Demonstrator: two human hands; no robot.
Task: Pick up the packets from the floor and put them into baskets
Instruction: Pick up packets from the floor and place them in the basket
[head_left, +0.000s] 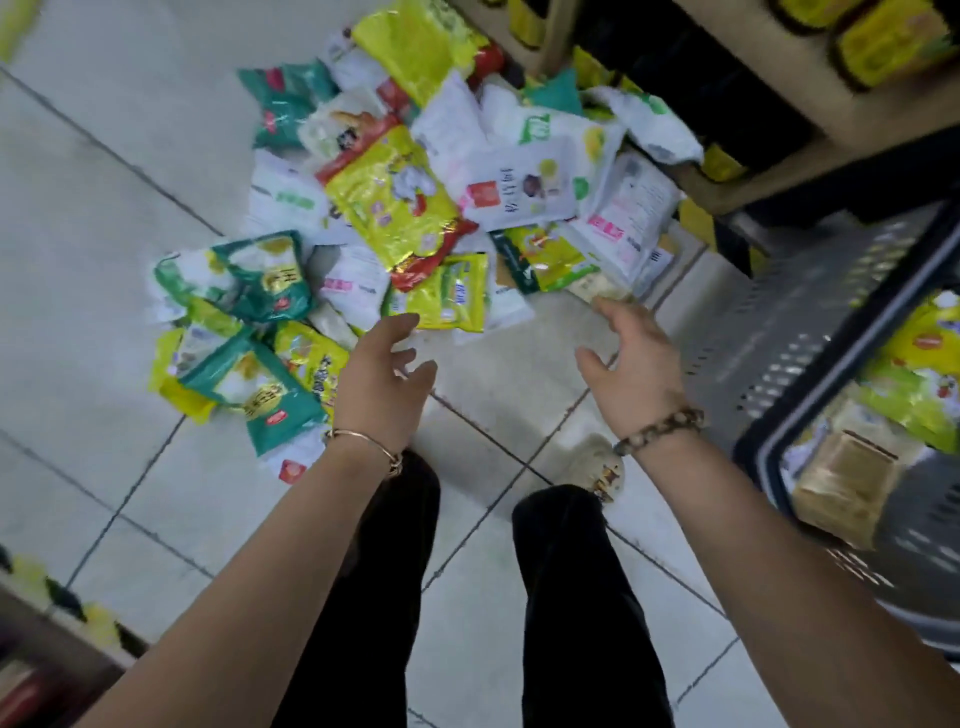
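A heap of several packets (395, 208) in yellow, green and white lies on the tiled floor ahead of me. My left hand (382, 376) reaches out with relaxed fingers just short of a small yellow-green packet (452, 296) at the heap's near edge and holds nothing. My right hand (636, 358) is stretched out empty, its fingertips close to a pale packet (597, 291) at the heap's right edge. A grey basket with a dark rim (810, 332) stands at the right, with yellow packets (914, 384) and a brown box (844, 486) inside.
Shelving (779, 171) with yellow goods rises at the top right behind the heap and the basket. My dark trouser legs (566, 597) and a light shoe (592, 462) are below my hands. A low shelf edge (57, 618) shows at the bottom left.
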